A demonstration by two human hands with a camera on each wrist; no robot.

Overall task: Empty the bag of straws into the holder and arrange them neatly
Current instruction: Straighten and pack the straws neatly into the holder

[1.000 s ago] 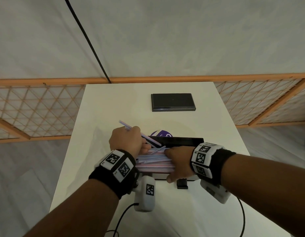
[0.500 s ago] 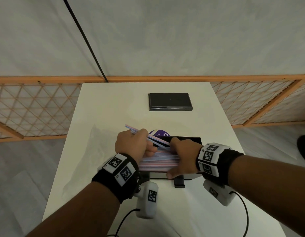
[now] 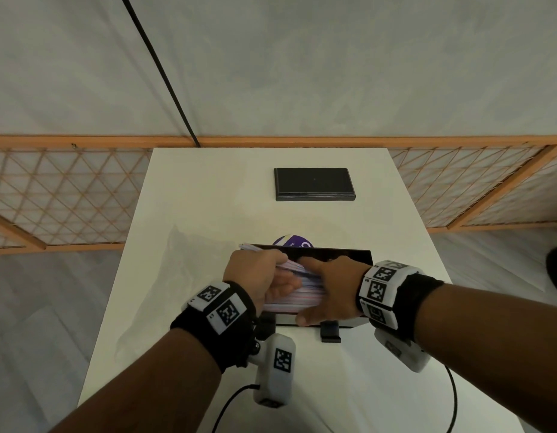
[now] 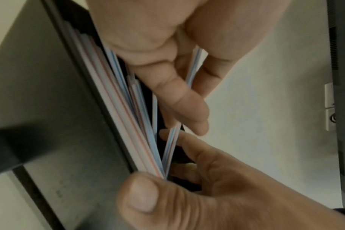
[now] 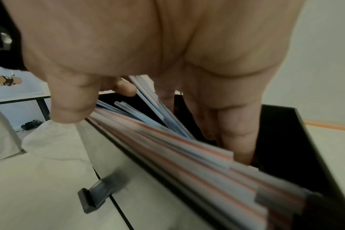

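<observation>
A black straw holder (image 3: pixel 361 256) stands at the table's middle and is packed with red- and blue-striped straws (image 3: pixel 297 300) lying lengthwise. My left hand (image 3: pixel 260 273) pinches a few blue-striped straws (image 4: pixel 195 62) between thumb and fingers, low over the holder's left end, and their tips (image 3: pixel 249 246) poke out past my knuckles. My right hand (image 3: pixel 328 284) has straight fingers (image 5: pixel 234 140) down inside the holder behind the pile, and its thumb (image 3: pixel 305 320) lies on the front wall. The clear empty bag (image 3: pixel 177 264) lies flat to the left.
A flat black lid (image 3: pixel 314 184) lies at the far side of the table (image 3: pixel 396 385). A purple label (image 3: pixel 294 241) shows just behind the holder. A black clip (image 3: pixel 330 332) juts from the holder's front. An orange lattice rail (image 3: pixel 68 198) runs behind the table.
My left hand brought its few straws down from a raised tilt to the holder's rim. My right hand's fingers slid deeper into the holder behind the pile.
</observation>
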